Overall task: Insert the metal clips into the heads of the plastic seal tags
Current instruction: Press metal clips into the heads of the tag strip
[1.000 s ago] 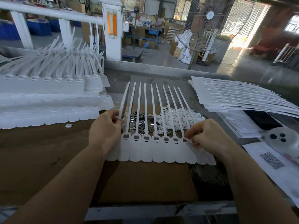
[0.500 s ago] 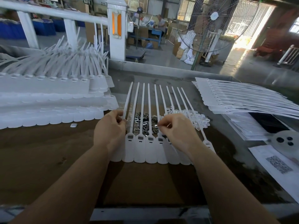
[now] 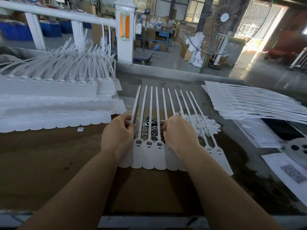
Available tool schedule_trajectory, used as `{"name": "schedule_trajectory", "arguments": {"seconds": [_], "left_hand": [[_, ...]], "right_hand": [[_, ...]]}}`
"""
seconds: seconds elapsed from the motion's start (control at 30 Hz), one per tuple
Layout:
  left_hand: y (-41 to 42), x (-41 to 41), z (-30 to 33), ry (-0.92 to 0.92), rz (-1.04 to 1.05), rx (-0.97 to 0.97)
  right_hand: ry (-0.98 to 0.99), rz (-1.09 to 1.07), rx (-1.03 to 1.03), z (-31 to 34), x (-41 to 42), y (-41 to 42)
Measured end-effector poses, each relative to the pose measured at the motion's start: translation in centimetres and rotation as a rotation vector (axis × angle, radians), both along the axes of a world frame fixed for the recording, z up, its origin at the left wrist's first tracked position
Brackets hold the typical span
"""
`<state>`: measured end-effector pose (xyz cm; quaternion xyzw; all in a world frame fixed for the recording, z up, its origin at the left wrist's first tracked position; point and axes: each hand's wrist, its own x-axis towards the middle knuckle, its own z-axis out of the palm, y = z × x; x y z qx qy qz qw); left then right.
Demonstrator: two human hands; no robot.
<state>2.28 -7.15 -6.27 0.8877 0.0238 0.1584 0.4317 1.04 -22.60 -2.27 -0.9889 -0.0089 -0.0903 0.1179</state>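
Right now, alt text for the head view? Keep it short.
A person's left hand grips the leftmost strap of a joined strip of white seal tags on a brown table, while the right hand, fingers curled, reaches into a pile of metal clips under the straps. More tag stacks lie on either side.

No legible text anywhere; only an unreadable blurred code patch on the paper sheet [image 3: 282, 165].
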Motion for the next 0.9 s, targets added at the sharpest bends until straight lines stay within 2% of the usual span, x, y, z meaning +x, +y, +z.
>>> {"name": "schedule_trajectory", "arguments": {"seconds": [0.3,0.57,0.8,0.9], "left_hand": [[0.0,0.0,0.1,0.011,-0.025,-0.034],[0.0,0.1,0.1,0.023,-0.010,-0.026],[-0.1,-0.2,0.1,0.029,-0.019,-0.044],[-0.1,-0.3,0.2,0.033,-0.015,-0.035]], "right_hand": [[0.025,-0.007,0.111,-0.4,0.8,-0.3],[-0.107,0.038,0.506,-0.3,-0.5,-2.2],[-0.123,-0.010,0.583,0.7,-3.1,-7.1],[-0.097,-0.067,0.551,1.2,-4.1,-9.3]]}}
